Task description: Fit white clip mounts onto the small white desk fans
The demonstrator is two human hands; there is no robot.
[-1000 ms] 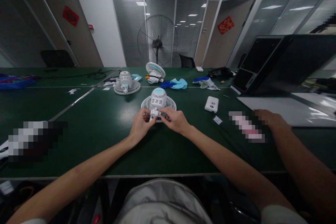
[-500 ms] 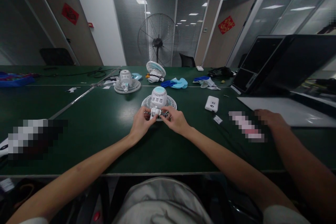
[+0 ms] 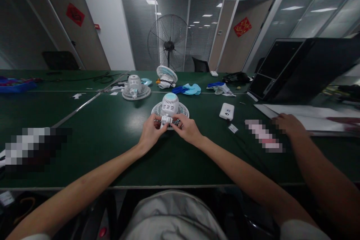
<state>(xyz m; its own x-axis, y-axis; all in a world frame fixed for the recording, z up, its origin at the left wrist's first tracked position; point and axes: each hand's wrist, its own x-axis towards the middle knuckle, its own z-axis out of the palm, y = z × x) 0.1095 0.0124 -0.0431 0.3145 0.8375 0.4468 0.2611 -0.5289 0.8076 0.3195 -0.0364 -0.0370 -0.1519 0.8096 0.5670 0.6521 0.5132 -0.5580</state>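
Note:
A small white fan lies face down on the green table, its grille flat and its round motor housing with a pale blue cap pointing up. My left hand and my right hand meet at the near side of the fan. Both pinch a small white bracket that sticks out from the housing. The fingers of both hands are closed around that part.
Two more small fans and blue blade parts lie farther back. A white power bank sits to the right. Another person's hand rests at the right near a white sheet and a black monitor. A large standing fan is behind.
My hands stay on the bracket with only slight finger shifts. At the right the white sheet has shifted and the other person's hand has moved slightly.

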